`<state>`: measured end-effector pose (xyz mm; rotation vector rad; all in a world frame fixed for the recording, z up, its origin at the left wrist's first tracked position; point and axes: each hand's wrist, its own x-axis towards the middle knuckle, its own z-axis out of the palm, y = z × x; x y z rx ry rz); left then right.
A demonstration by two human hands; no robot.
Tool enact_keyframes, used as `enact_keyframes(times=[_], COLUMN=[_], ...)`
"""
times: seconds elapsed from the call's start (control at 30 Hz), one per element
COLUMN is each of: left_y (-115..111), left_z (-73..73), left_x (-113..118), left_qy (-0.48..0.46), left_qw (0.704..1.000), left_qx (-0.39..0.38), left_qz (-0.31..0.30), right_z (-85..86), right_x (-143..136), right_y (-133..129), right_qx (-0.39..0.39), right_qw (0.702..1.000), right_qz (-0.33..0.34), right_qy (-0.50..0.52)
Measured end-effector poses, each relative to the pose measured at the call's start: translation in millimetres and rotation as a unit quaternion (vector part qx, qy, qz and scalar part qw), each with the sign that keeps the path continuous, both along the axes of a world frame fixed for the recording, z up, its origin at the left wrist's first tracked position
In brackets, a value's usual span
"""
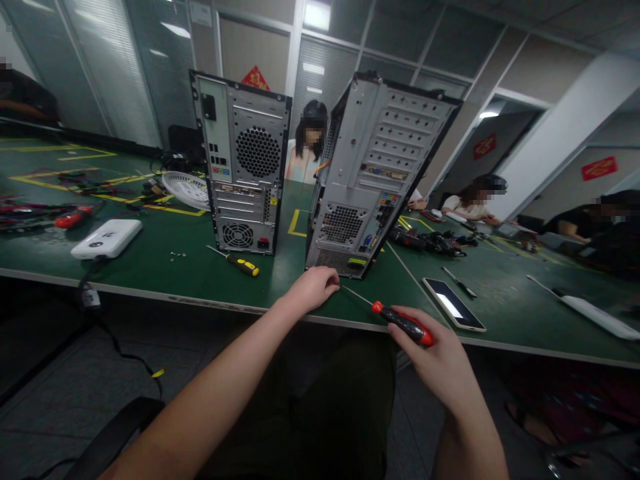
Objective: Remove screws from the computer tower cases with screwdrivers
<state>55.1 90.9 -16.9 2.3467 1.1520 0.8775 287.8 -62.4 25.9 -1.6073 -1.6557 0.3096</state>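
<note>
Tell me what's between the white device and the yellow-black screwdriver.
In the head view, tiny metal pieces lie on the green tabletop between the white device and that screwdriver.

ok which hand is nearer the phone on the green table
Right. The right hand, gripping the red-and-black screwdriver, is close beside the phone. The left hand is farther left, by the base of the larger computer tower.
</note>
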Motion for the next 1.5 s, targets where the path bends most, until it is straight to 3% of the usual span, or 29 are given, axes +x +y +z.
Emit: enact_keyframes(times=[0.77, 0.97, 1.23, 1.37, 1.5], left_y=[-2.1, -5.5, 0.7, -2.3, -6.5], left_z=[1.4, 2.8, -3.7, -3.4, 11.3], left_x=[-2.0, -1.7, -0.1, 0.6, -6.1], left_qy=[0.025, 0.047, 0.031, -0.021, -0.202], left_qw=[0.999, 0.998, 0.998, 1.000, 0.977], left_qx=[0.013, 0.019, 0.021, 0.015, 0.041], left_qz=[-0.034, -0.042, -0.040, -0.018, 0.051], right_z=[3.8, 0.0, 0.1, 2.5, 1.7], right_x=[4.3, 7.2, 1.0, -1.6, -0.4], right_y=[-6.4, -8.5, -9.2, -8.3, -7.9], right_qx=[-0.017, 0.013, 0.017, 0.021, 0.025], right_qw=[1.000, 0.999, 0.999, 0.999, 0.998], right_qz=[0.001, 0.010, 0.001, -0.015, -0.047], right_qy=[-0.009, -0.036, -0.045, -0.045, -0.045])
